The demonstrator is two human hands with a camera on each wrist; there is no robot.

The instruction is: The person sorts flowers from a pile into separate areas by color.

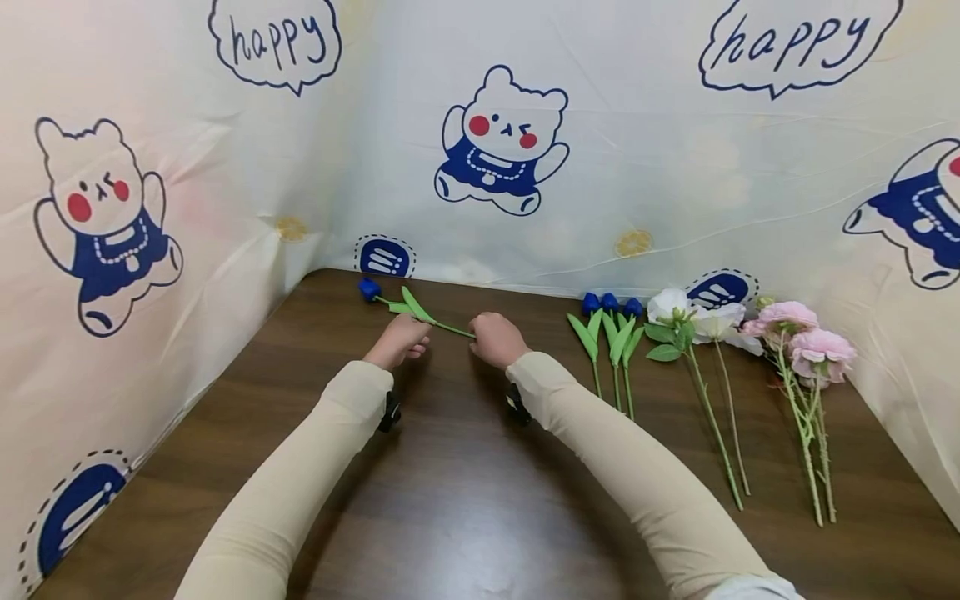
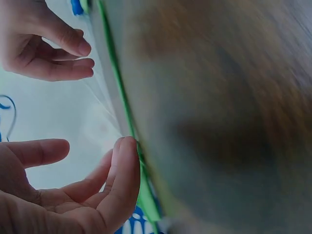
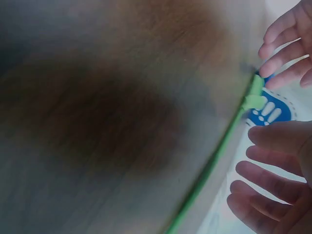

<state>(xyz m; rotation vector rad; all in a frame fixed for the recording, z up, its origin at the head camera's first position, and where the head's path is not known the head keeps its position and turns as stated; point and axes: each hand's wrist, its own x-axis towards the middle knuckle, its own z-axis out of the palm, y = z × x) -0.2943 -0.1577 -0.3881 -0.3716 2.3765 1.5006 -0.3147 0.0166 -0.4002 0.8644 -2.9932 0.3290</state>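
Observation:
A single artificial blue tulip [image 1: 369, 289] lies across the far part of the table, its bloom to the left. Its green stem [image 3: 207, 170] runs rightward past a pair of leaves [image 1: 417, 305]. My left hand [image 1: 401, 341] is beside the leaves; in the left wrist view its fingertips [image 2: 127, 146] are right at the stem, with the thumb held apart. Close to the bare stem end is my right hand [image 1: 498, 340]. The right wrist view shows its relaxed fingers [image 3: 265, 180] spaced out beside the stem, thumb and fingers not closed round it.
Right of my hands lie three more blue tulips [image 1: 617, 340], then white flowers [image 1: 718, 322] and pink flowers [image 1: 821, 354] on long stems. The brown wooden table [image 1: 465, 500] meets a printed cloth backdrop [image 1: 630, 150] at the back and sides.

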